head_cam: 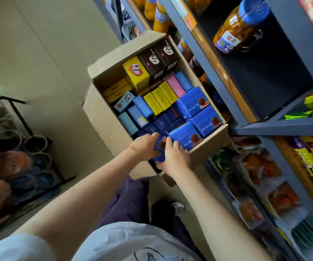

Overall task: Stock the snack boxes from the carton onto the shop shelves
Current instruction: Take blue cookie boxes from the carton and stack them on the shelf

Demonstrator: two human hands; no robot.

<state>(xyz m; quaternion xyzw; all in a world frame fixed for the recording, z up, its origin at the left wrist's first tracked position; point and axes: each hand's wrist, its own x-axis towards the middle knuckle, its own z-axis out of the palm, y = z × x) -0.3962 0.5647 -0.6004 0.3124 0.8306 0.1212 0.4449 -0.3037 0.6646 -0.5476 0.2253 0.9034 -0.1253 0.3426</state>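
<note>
An open cardboard carton (103,117) stands on the floor beside the shop shelves (225,91). It is packed with several snack boxes in blue, yellow, pink and dark brown. At the carton's near corner, my left hand (144,146) and my right hand (174,157) both grip one blue snack box (160,149) from either side. The box is mostly hidden by my fingers. Three larger blue boxes (193,104) lie along the carton's right side.
The blue-framed shelves on the right hold jars of preserved fruit (240,27) above and packaged snacks (264,176) below; the shelf around the jar is largely bare. A black wire rack (20,147) with round goods stands at the left. My legs and shoe (176,208) are below the carton.
</note>
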